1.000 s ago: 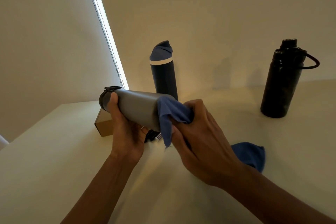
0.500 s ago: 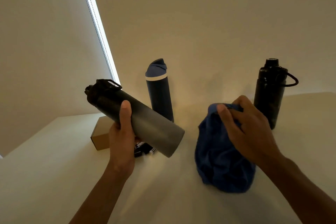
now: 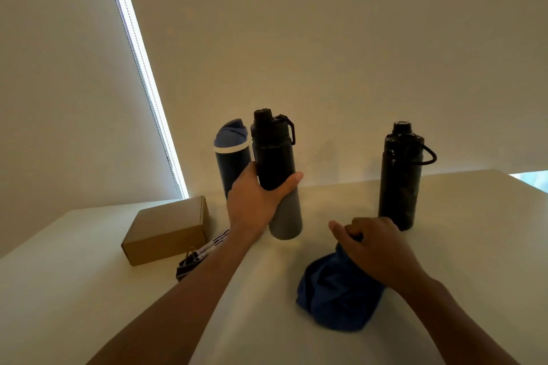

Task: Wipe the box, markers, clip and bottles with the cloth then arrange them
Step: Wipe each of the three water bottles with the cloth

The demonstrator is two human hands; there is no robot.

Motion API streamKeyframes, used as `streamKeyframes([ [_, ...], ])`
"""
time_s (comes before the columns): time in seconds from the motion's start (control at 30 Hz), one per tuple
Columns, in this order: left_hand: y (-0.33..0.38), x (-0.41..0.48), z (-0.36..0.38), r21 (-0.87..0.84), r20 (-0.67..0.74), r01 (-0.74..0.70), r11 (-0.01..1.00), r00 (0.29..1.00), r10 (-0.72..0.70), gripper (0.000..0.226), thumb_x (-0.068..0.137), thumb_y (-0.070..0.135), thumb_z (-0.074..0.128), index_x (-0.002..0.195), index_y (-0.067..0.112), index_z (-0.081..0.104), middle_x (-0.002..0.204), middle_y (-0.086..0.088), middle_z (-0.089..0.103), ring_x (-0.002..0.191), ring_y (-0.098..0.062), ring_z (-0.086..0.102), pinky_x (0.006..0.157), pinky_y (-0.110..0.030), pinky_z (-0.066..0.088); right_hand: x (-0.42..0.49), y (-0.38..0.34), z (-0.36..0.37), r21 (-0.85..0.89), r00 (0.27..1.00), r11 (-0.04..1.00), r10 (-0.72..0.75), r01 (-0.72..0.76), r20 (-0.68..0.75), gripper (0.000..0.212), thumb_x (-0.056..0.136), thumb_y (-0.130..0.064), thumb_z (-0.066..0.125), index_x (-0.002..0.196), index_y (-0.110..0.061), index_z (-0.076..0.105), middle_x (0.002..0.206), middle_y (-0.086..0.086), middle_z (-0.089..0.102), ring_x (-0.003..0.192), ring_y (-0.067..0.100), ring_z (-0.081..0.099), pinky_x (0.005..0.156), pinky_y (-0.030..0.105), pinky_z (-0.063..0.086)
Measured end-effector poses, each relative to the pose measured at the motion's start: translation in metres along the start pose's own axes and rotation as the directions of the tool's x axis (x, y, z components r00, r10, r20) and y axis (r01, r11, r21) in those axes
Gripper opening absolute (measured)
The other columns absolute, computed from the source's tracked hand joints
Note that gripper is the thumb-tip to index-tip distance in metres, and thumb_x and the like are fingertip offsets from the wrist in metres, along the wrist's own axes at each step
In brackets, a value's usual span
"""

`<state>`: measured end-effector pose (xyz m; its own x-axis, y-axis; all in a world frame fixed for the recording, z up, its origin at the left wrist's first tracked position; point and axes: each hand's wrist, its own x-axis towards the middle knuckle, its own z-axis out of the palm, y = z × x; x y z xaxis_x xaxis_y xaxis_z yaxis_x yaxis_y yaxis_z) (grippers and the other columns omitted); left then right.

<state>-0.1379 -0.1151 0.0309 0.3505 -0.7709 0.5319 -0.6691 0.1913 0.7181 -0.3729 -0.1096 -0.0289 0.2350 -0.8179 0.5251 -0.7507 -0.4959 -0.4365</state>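
My left hand (image 3: pixel 255 201) grips the upright grey bottle (image 3: pixel 278 175) near the desk's (image 3: pixel 89 290) far edge; my right hand (image 3: pixel 376 249) clutches the blue cloth (image 3: pixel 332 296) at desk centre.

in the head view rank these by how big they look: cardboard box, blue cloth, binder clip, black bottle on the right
1. Black bottle and blue cloth: too close in apparent size to rank, and the cloth lies nearer the camera, bunched and partly hidden by the right hand.
2. Cardboard box.
3. Binder clip, clearly smallest.
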Motion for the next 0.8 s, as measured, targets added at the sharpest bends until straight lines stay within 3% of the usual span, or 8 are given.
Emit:
streamKeyframes([
  [0.17, -0.004, 0.021, 0.038, 0.048, -0.030, 0.042, 0.998, 0.999, -0.040, 0.082, 0.065, 0.089, 0.070, 0.123, 0.031, 0.060, 0.111, 0.011, 0.070, 0.097, -0.013, 0.069, 0.086, -0.041, 0.060, -0.001, -0.011, 0.001, 0.022, 0.997, 1.000, 0.010, -0.011, 0.072, 0.075, 0.092, -0.077, 0.030, 0.057, -0.016, 0.056, 0.059, 0.002, 0.054, 0.053, 0.013, 0.052, 0.061, 0.032, 0.052],
  [0.3, -0.006, 0.028, 0.060, 0.070, -0.049, 0.078, 0.994, 0.996, -0.075, 0.085, 0.065, 0.086, 0.073, 0.123, 0.025, 0.060, 0.111, 0.004, 0.071, 0.097, -0.019, 0.069, 0.081, -0.036, 0.057, -0.004, -0.018, 0.004, 0.017, 0.995, 0.999, -0.047, 0.046, 0.091, 0.078, 0.094, -0.078, 0.023, 0.060, -0.015, 0.055, 0.059, 0.001, 0.051, 0.052, 0.012, 0.050, 0.059, 0.032, 0.050],
  [0.5, -0.011, 0.034, 0.074, 0.045, -0.049, 0.084, 0.995, 0.995, -0.082, 0.086, 0.068, 0.082, 0.073, 0.125, 0.019, 0.059, 0.112, 0.000, 0.070, 0.098, -0.022, 0.069, 0.075, -0.032, 0.050, 0.002, -0.002, 0.002, -0.007, 0.998, 1.000, -0.030, 0.029, -0.059, 0.063, 0.096, -0.071, 0.035, 0.067, -0.025, 0.068, 0.079, -0.013, 0.053, 0.064, 0.005, 0.055, 0.060, 0.024, 0.049],
  [0.63, -0.019, 0.035, 0.070, 0.028, 0.064, 0.100, 0.995, 0.993, -0.101, 0.090, 0.069, 0.081, 0.075, 0.132, 0.021, 0.053, 0.122, 0.000, 0.068, 0.106, -0.024, 0.068, 0.087, -0.044, 0.059, 0.004, 0.016, 0.002, 0.001, 0.993, 1.000, 0.005, -0.005, -0.121, 0.054, 0.093, -0.067, 0.047, 0.063, -0.025, 0.065, 0.082, -0.016, 0.054, 0.063, 0.004, 0.056, 0.061, 0.027, 0.051],
  [0.8, -0.038, 0.008, 0.055, 0.012, 0.190, 0.164, 0.986, 0.968, -0.163, 0.086, 0.081, 0.052, 0.084, 0.148, 0.017, 0.042, 0.145, -0.004, 0.053, 0.127, -0.026, 0.059, 0.103, -0.046, 0.053, 0.003, 0.031, -0.004, 0.036, 0.978, 0.994, 0.112, -0.108, -0.178, 0.050, 0.088, -0.063, 0.059, 0.055, -0.026, 0.058, 0.080, -0.018, 0.056, 0.062, 0.001, 0.057, 0.058, 0.022, 0.050],
])
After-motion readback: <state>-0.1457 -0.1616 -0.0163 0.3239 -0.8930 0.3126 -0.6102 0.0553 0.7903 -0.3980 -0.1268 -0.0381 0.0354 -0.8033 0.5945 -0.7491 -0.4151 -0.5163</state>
